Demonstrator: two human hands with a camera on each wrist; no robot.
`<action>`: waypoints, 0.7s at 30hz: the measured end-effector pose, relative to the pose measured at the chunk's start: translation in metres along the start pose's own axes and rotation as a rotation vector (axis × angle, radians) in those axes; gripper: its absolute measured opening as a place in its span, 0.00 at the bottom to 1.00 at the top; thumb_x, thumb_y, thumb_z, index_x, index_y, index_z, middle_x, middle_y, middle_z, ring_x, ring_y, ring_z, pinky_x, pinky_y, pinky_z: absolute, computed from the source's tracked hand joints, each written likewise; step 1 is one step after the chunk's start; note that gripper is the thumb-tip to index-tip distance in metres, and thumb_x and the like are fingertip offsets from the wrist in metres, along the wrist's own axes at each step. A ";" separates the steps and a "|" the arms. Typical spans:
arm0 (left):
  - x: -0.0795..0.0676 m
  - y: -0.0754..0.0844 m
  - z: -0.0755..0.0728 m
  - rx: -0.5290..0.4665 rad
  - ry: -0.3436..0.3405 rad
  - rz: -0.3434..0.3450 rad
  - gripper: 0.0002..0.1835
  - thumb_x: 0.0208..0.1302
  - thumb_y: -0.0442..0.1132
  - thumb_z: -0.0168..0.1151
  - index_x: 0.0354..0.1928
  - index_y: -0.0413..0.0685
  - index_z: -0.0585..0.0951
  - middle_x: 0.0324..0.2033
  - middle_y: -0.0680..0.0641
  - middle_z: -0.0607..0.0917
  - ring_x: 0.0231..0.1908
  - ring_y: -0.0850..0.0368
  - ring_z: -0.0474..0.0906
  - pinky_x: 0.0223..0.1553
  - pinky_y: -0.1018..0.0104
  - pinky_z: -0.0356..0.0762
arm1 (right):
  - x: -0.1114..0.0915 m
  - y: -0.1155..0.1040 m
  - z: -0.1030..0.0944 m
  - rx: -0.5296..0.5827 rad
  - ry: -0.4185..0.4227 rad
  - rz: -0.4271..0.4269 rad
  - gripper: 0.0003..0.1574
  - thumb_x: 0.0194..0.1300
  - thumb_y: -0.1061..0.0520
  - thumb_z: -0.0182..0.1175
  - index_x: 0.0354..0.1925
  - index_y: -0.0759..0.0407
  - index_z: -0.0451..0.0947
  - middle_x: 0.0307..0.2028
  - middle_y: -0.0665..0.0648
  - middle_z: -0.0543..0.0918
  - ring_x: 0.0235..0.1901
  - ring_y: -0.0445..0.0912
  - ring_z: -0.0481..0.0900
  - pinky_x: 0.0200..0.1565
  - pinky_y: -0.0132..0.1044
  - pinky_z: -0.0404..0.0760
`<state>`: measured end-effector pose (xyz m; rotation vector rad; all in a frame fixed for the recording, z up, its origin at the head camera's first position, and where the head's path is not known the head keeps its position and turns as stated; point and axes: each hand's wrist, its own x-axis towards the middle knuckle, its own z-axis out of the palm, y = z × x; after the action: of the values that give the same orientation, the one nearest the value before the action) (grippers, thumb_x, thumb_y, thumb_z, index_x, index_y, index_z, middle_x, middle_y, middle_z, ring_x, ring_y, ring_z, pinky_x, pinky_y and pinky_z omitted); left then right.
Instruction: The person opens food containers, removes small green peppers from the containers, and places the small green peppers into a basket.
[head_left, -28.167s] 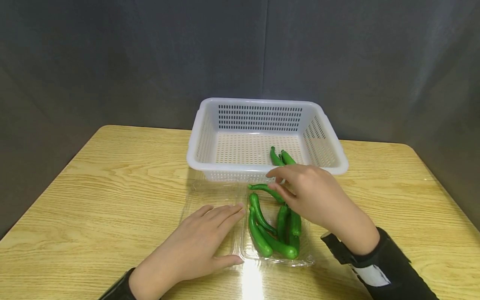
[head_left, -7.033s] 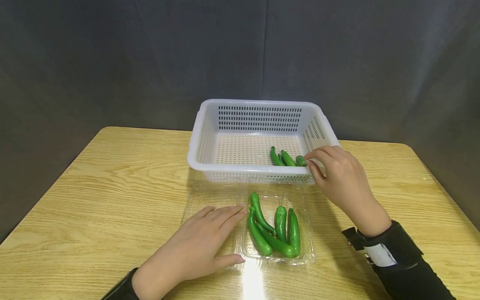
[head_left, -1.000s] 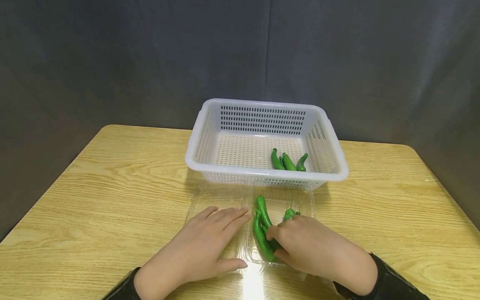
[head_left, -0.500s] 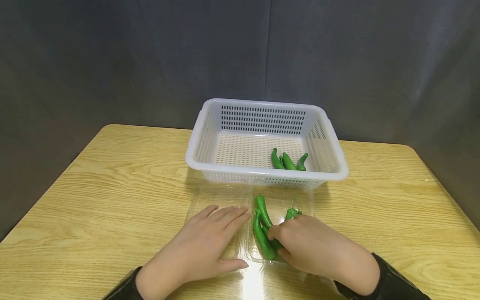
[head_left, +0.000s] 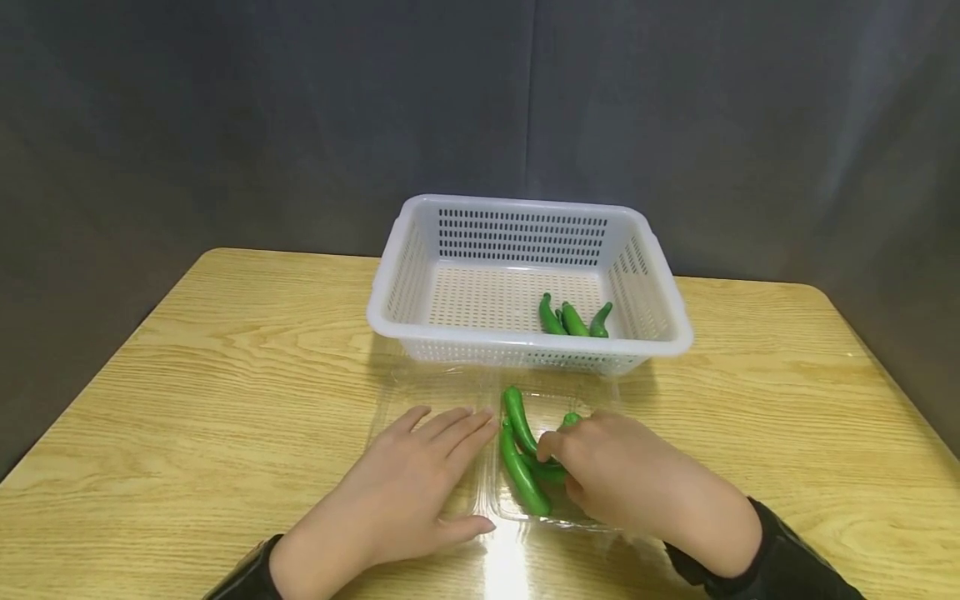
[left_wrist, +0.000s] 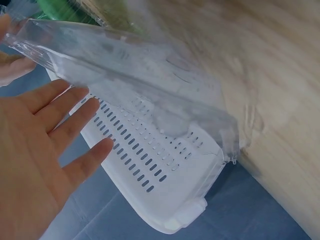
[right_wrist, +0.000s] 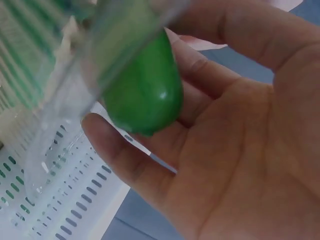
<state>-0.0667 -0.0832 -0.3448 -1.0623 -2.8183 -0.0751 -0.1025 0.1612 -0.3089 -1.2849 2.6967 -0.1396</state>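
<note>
In the head view my left hand (head_left: 405, 483) lies flat, fingers straight, on the left half of a clear plastic clamshell box (head_left: 420, 383). My right hand (head_left: 630, 475) reaches down over the box's right half. Its thumb and fingers grip a green chili pepper (head_left: 549, 472); the rounded end of a green chili pepper (right_wrist: 150, 90) shows between the fingers in the right wrist view. Left of it lie a curved chili (head_left: 517, 417) and a longer chili (head_left: 523, 477). One chili tip (head_left: 572, 418) peeks out behind the knuckles; the rest is hidden.
Just behind the box stands a white slotted plastic basket (head_left: 480, 335). Several green chilies (head_left: 573, 319) lie in its front right part. Both stand on a wood-grain table (head_left: 225, 375), with a dark grey curtain (head_left: 300, 125) at the back.
Fewer chilies lie in the box than 28 seconds ago, and another has come into the basket's right side. In the last second the gripped chili shifted slightly; the left hand stayed put.
</note>
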 end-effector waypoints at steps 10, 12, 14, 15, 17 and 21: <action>0.000 -0.002 0.001 -0.001 0.004 0.001 0.47 0.60 0.72 0.55 0.73 0.49 0.66 0.69 0.50 0.70 0.68 0.52 0.66 0.65 0.45 0.66 | -0.001 0.004 -0.004 0.024 0.006 0.037 0.21 0.50 0.70 0.70 0.43 0.57 0.83 0.35 0.49 0.84 0.31 0.42 0.81 0.38 0.42 0.81; 0.000 -0.002 0.000 -0.001 0.008 0.001 0.47 0.60 0.71 0.56 0.73 0.49 0.66 0.69 0.50 0.70 0.68 0.52 0.66 0.64 0.44 0.66 | 0.000 0.005 -0.007 0.048 0.002 0.054 0.22 0.50 0.71 0.68 0.45 0.57 0.82 0.36 0.50 0.84 0.31 0.42 0.80 0.36 0.40 0.80; 0.000 -0.003 0.000 -0.001 0.013 0.003 0.46 0.60 0.71 0.56 0.73 0.48 0.67 0.69 0.50 0.71 0.67 0.52 0.66 0.64 0.44 0.66 | 0.001 0.006 -0.011 0.074 0.005 0.069 0.23 0.51 0.71 0.68 0.46 0.57 0.82 0.36 0.50 0.84 0.30 0.42 0.79 0.33 0.39 0.79; 0.000 -0.004 0.000 0.000 0.017 0.005 0.46 0.60 0.71 0.56 0.73 0.48 0.67 0.69 0.50 0.71 0.67 0.52 0.66 0.64 0.44 0.66 | 0.002 0.008 -0.013 0.088 0.007 0.077 0.24 0.51 0.71 0.67 0.47 0.57 0.81 0.36 0.50 0.84 0.30 0.41 0.78 0.32 0.38 0.79; -0.001 -0.004 0.000 -0.002 0.026 0.009 0.46 0.60 0.70 0.56 0.72 0.48 0.67 0.69 0.50 0.71 0.67 0.52 0.67 0.64 0.44 0.67 | 0.002 0.010 -0.017 0.117 0.000 0.103 0.24 0.51 0.71 0.68 0.48 0.57 0.81 0.35 0.49 0.83 0.30 0.41 0.77 0.31 0.37 0.78; -0.001 -0.004 0.000 -0.005 0.019 0.009 0.46 0.60 0.71 0.55 0.73 0.49 0.67 0.69 0.50 0.71 0.67 0.52 0.67 0.65 0.45 0.66 | 0.001 0.014 -0.024 0.170 -0.015 0.138 0.26 0.52 0.72 0.68 0.50 0.58 0.80 0.32 0.47 0.81 0.31 0.40 0.77 0.33 0.36 0.79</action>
<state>-0.0685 -0.0866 -0.3453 -1.0697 -2.7980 -0.0902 -0.1177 0.1700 -0.2879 -1.0453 2.6826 -0.3335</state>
